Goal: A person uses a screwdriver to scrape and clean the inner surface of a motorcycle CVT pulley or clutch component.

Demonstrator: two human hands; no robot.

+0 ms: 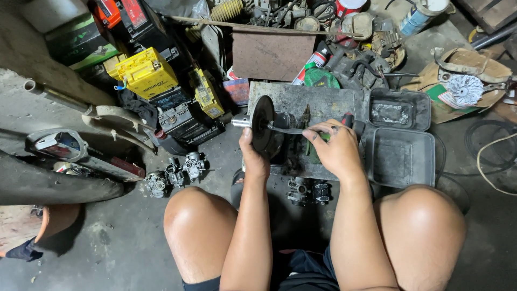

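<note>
Knees and bare forearms fill the bottom of the view, the person squatting on a grimy concrete floor point(124, 242). At twelve o'clock from the knees lies a stained grey metal plate point(307, 99), and at its three o'clock an open dark plastic case point(401, 143) with two empty trays. A stack of yellow and black batteries point(156, 81) sits at ten o'clock, well apart from the hands.

Over the plate, the left hand point(253, 156) is closed around the lower rim of a black round disc point(263, 128), which stands on edge with a short silvery shaft end sticking out toward nine o'clock. The thumb lies against the disc's near face; the other fingers are hidden behind it.

The right hand point(335, 148) is curled shut on a slim metal tool point(285, 129) whose bar runs toward nine o'clock and meets the disc's centre. Its fingertips point(311, 133) pinch the bar just beside the disc, at the disc's three o'clock.

Smaller still, a cluster of carburettors point(175, 173) rests on the floor at nine o'clock from the left hand, and two more point(308, 191) lie between the forearms.
</note>
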